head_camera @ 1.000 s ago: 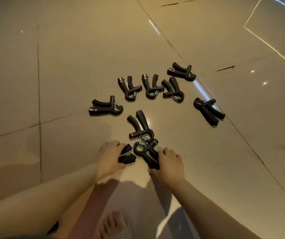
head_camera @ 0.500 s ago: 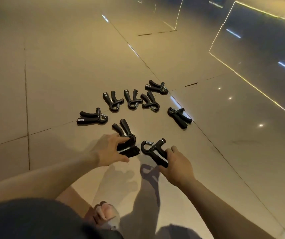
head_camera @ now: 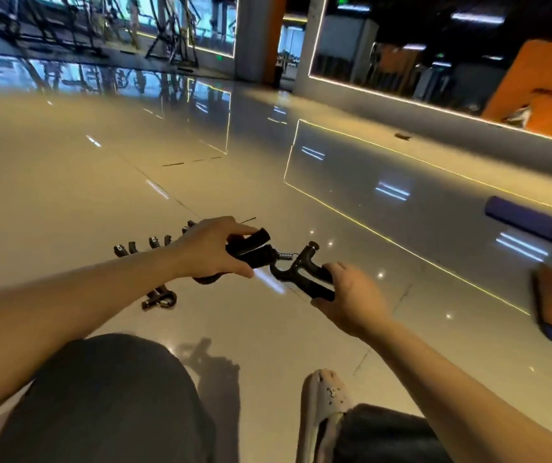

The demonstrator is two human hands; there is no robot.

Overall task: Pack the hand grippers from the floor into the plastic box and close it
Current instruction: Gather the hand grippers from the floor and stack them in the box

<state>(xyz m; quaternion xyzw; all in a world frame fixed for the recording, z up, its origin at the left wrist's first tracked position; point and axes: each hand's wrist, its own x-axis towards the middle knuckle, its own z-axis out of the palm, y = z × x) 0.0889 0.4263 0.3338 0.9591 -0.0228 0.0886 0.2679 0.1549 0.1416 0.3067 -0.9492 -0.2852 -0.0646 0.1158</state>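
Springs (head_camera: pixel 284 254) could snag, I judge. My left hand (head_camera: pixel 211 252) clutches one hand gripper (head_camera: pixel 251 250), mid-frame, just beside the second hand gripper (head_camera: pixel 304 275) in my right hand (head_camera: pixel 351 295); loose grippers (head_camera: pixel 159 300) lie on the floor (head_camera: pixel 267 329) further left.

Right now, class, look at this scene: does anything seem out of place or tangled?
The left-held gripper and right-held gripper meet at a spring; they may be snagged together, though I cannot be sure.

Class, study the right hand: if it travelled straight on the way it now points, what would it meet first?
Probably the hand gripper gripped in the left hand; the right hand, holding a second gripper, points up-left at it. Depth is uncertain.
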